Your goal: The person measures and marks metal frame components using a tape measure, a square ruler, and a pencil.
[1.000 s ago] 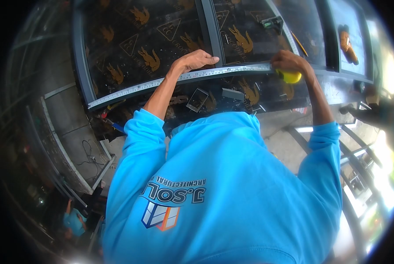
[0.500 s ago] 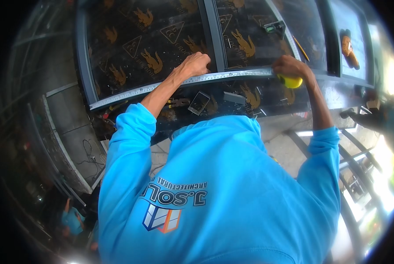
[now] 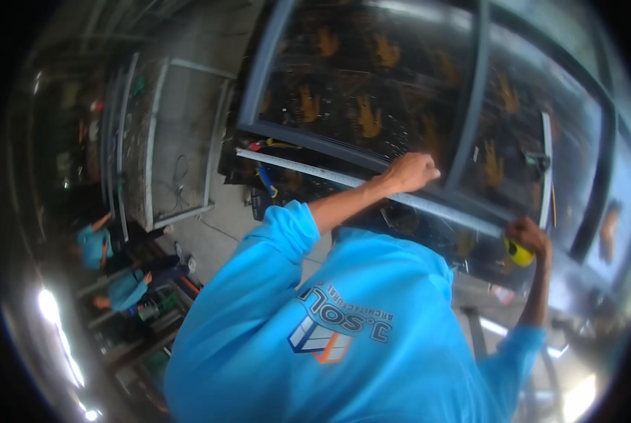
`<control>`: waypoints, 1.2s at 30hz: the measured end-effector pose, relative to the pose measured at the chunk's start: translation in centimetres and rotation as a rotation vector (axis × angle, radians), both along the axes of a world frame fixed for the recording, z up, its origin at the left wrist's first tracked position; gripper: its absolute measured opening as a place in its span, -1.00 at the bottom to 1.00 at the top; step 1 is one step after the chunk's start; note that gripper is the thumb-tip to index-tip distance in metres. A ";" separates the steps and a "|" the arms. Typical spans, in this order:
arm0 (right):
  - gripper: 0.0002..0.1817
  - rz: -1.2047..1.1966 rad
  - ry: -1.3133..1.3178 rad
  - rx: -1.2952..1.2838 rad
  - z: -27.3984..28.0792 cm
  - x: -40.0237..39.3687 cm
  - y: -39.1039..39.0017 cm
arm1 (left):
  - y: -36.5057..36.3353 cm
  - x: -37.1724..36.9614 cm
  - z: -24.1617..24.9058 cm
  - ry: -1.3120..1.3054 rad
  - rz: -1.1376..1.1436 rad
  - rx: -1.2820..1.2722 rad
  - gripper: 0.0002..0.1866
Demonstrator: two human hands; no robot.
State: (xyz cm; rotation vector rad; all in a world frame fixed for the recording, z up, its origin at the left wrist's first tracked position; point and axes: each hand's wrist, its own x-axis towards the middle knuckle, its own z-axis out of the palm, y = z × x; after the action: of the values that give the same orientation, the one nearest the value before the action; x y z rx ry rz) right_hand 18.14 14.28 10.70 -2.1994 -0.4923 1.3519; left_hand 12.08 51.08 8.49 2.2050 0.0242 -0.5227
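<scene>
My right hand (image 3: 529, 235) is closed around a yellow tape measure (image 3: 518, 253) by the near side of a dark metal frame (image 3: 315, 143). From its case the long pale tape blade (image 3: 301, 167) runs left, beside the frame's near bar, with its free end just outside the left corner. My left hand (image 3: 411, 173) is closed, fingers curled, over the near bar close to the cross bar (image 3: 468, 106). Its wrist lies above the blade. Whatever its fingers hold, if anything, is hidden.
The frame rests on a dark board with gold crocodile prints (image 3: 369, 116). A pale strip (image 3: 546, 169) and a small green tool (image 3: 537, 161) lie inside it. Blue-handled pliers (image 3: 266, 181) lie near the board's left end. Two people (image 3: 125, 290) in blue are at lower left.
My view has swung left, bringing two people into clearer sight. The tape blade has come off the frame's near bar toward my body. The right hand still holds the tape measure.
</scene>
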 end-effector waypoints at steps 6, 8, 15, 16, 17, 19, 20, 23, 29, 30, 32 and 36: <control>-0.67 0.026 0.194 -0.131 1.2 -0.5 1.5 | 1.5 3.9 -4.2 -0.077 0.204 0.072 -0.57; -0.66 0.004 0.137 -0.056 2.5 -0.1 1.4 | 1.2 5.6 -4.5 0.011 0.121 0.046 -0.59; -0.67 -0.072 0.115 -0.089 3.3 0.6 -0.4 | 0.7 5.6 -1.3 0.247 -0.071 0.002 -0.49; -0.67 -0.059 0.106 -0.082 3.2 0.8 -0.4 | 0.4 5.9 -0.6 0.291 0.019 -0.115 -0.41; -0.67 -0.063 0.088 -0.118 3.2 0.9 -0.4 | 0.1 6.2 -0.9 0.295 0.019 -0.114 -0.41; -0.67 -0.065 0.068 -0.155 2.8 1.3 -0.5 | -1.0 7.5 -1.5 -0.078 0.127 -0.057 -0.18; -0.67 -0.072 0.089 -0.101 2.0 1.6 -0.8 | -1.5 9.2 -1.6 -0.158 0.177 -0.034 -0.08; -0.67 -0.080 0.085 -0.094 1.8 1.6 -0.5 | -2.9 15.4 -2.5 -0.238 0.295 -0.081 0.15; -0.65 -0.136 0.037 -0.191 2.3 1.2 1.0 | -5.3 22.2 -4.8 -0.190 0.333 0.002 0.23; -0.65 -0.136 0.041 -0.180 2.7 1.4 0.9 | -5.7 22.9 -4.7 -0.213 0.322 0.022 0.09; -0.65 -0.136 0.058 -0.168 2.8 1.7 0.8 | -5.7 24.0 -6.5 -0.236 0.310 0.027 0.01; -0.67 -0.160 0.060 -0.092 2.8 1.7 0.6 | -6.5 23.6 -8.6 -0.337 0.327 -0.023 -0.19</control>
State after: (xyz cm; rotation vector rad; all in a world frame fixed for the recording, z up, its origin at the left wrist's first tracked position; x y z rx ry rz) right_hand 19.84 14.87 13.55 -2.2118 -0.2307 1.3743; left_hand 35.72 44.57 -0.11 2.1820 0.1945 0.0311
